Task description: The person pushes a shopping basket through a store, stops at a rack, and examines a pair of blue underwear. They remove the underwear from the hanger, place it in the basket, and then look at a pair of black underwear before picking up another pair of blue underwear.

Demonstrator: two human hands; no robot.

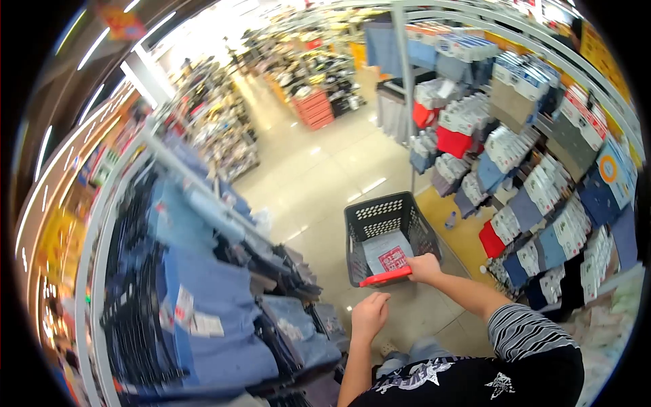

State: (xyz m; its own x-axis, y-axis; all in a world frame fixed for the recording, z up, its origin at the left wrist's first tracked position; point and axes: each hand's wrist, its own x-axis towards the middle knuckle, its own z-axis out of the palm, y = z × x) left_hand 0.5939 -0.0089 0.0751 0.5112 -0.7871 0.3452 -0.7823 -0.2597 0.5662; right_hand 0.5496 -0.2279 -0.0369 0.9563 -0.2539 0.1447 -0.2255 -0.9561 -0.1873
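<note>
My right hand (424, 268) is wrapped round the end of the red handle (385, 277) of a dark grey shopping basket (358, 234) with perforated walls. Inside the basket lies a flat, pale grey package (377, 249) with a red and white printed label. Just short of the handle, my left hand (370, 317) hangs with its fingers curled in and nothing showing in them. Folded jeans (298, 325) on the left-hand rack are the goods closest to that hand.
A rack of hanging jeans (203, 298) runs along the left. On the right, packaged underwear (502, 224) hangs in several rows above a yellow base (451, 237). Shiny floor tiles (319, 183) lead to stacked red baskets (313, 108) and crowded shoe displays (217, 122).
</note>
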